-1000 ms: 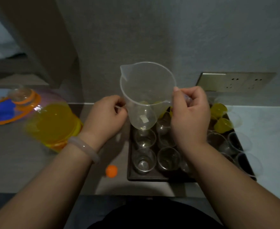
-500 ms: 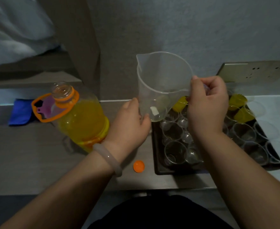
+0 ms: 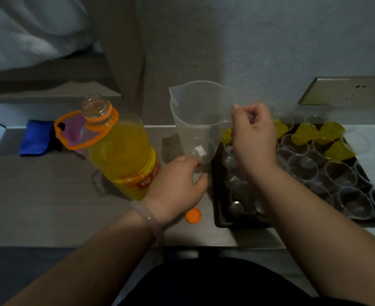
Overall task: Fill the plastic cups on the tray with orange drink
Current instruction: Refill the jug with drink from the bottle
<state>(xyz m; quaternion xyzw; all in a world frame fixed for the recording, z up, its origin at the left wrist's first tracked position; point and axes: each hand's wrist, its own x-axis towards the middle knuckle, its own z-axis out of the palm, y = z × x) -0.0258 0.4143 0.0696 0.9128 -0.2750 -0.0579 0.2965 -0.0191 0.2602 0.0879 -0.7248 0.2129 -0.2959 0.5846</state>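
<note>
Clear plastic jug (image 3: 198, 120) hangs upright just off the left edge of the tray (image 3: 219, 217): the right hand (image 3: 254, 138) pinches its handle, the left hand (image 3: 177, 184) curls round its base. Cups (image 3: 303, 168) crowd the tray; those along its far edge hold orange drink (image 3: 305, 133).

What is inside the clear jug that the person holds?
No drink shows inside the clear jug; only a small white tag shows near its base. The left hand, cupped round the base, covers the very bottom.
</note>
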